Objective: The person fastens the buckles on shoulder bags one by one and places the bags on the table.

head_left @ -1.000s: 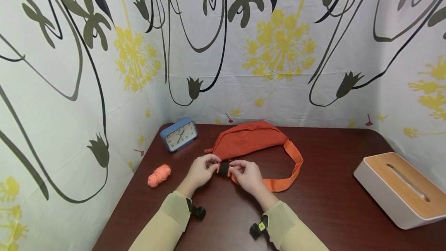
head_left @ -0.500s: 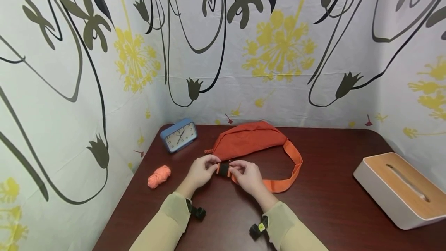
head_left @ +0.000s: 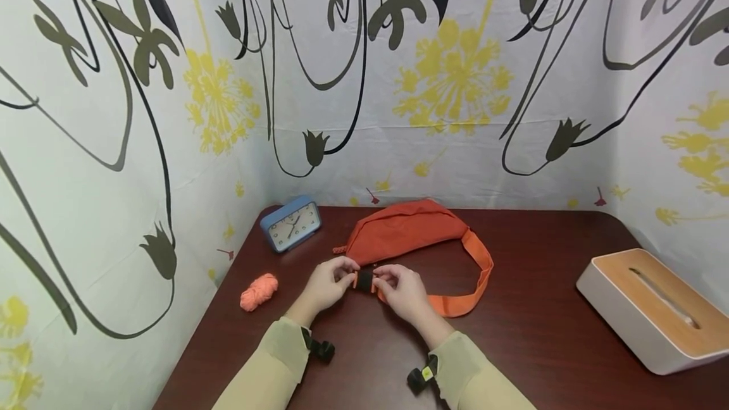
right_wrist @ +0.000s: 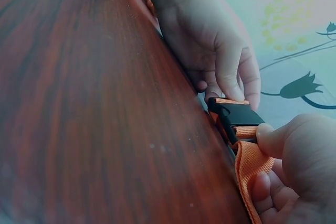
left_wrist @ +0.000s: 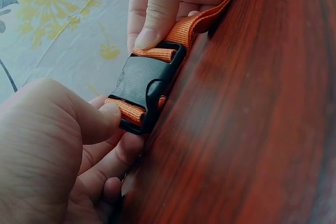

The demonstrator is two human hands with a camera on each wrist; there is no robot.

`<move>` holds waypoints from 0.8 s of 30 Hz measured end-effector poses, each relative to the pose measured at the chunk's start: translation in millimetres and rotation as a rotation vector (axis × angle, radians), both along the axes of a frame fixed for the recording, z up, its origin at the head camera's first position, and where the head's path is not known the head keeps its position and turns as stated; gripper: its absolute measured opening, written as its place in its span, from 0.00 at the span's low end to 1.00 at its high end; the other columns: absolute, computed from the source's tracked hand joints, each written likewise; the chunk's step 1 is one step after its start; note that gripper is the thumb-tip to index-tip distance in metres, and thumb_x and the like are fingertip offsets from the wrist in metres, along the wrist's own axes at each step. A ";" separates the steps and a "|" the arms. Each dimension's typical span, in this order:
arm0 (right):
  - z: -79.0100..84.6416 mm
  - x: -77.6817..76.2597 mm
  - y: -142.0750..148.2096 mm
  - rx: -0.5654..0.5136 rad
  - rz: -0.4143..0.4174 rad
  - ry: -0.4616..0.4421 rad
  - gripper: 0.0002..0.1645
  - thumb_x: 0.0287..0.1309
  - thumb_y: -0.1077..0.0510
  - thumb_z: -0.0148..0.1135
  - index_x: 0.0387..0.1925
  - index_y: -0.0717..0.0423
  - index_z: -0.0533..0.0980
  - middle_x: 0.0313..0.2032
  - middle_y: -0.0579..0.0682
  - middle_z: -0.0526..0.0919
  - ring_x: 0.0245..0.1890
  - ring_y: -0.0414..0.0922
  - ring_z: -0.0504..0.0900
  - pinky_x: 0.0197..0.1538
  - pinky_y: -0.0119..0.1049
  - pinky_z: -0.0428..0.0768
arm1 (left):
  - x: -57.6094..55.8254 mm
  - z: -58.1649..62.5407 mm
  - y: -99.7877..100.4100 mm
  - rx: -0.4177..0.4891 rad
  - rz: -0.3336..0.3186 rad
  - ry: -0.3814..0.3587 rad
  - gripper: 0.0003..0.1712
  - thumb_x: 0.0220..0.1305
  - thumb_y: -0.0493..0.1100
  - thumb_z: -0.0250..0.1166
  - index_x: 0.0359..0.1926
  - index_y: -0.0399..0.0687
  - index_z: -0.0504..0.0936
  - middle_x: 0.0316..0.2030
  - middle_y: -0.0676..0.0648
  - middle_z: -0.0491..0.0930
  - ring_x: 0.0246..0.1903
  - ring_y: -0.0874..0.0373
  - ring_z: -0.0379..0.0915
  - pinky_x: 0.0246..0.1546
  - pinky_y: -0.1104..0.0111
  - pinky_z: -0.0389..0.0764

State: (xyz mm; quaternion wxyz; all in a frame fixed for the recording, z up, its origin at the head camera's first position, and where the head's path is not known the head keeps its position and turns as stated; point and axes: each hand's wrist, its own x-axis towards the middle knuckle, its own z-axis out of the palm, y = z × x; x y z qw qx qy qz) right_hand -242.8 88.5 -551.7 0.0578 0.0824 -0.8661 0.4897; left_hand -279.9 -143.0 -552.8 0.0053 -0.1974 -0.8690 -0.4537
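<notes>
A black side-release buckle (left_wrist: 143,80) joins the two ends of an orange strap (head_left: 458,304), its halves fitted together. The strap belongs to an orange-red waist bag (head_left: 407,229) that lies behind the hands. My left hand (head_left: 328,283) pinches the buckle's left end between thumb and fingers. At the other end, my right hand (head_left: 405,290) pinches the buckle where the webbing passes through it. In the right wrist view the strap (right_wrist: 249,166) runs down from the buckle past the right fingers. Both hands hold the buckle close over the dark red table (head_left: 364,359).
A blue alarm clock (head_left: 292,225) stands at the back left. Nearer on that side lies a small bundle of coral yarn (head_left: 259,291). A white tissue box with a wooden lid (head_left: 655,309) sits at the right edge. Patterned cloth walls (head_left: 364,100) enclose the table.
The hands stay at the buckle with nearly the same grip. The whole head view has shifted slightly; the bag, clock and yarn lie as before.
</notes>
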 end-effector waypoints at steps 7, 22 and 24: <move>-2.9 0.2 -1.5 0.040 0.005 0.033 0.07 0.72 0.56 0.74 0.49 0.45 0.89 0.38 0.42 0.89 0.37 0.35 0.85 0.42 0.31 0.83 | 0.9 -2.0 -1.7 -0.004 -0.008 0.007 0.09 0.77 0.37 0.69 0.50 0.57 0.88 0.42 0.52 0.88 0.37 0.62 0.82 0.43 0.67 0.82; -1.5 3.1 -1.2 0.125 0.001 0.112 0.07 0.70 0.56 0.76 0.48 0.46 0.89 0.37 0.41 0.87 0.36 0.36 0.85 0.43 0.32 0.84 | 0.9 -2.9 -0.6 0.000 -0.020 0.026 0.08 0.75 0.40 0.69 0.50 0.56 0.89 0.43 0.52 0.88 0.38 0.63 0.83 0.45 0.67 0.84; -2.6 2.9 -0.8 0.139 0.002 0.121 0.07 0.70 0.56 0.77 0.47 0.46 0.89 0.37 0.41 0.87 0.36 0.35 0.85 0.42 0.32 0.84 | 0.7 -3.6 -0.4 0.003 -0.020 0.028 0.08 0.75 0.40 0.69 0.50 0.57 0.89 0.42 0.53 0.88 0.37 0.63 0.82 0.45 0.68 0.83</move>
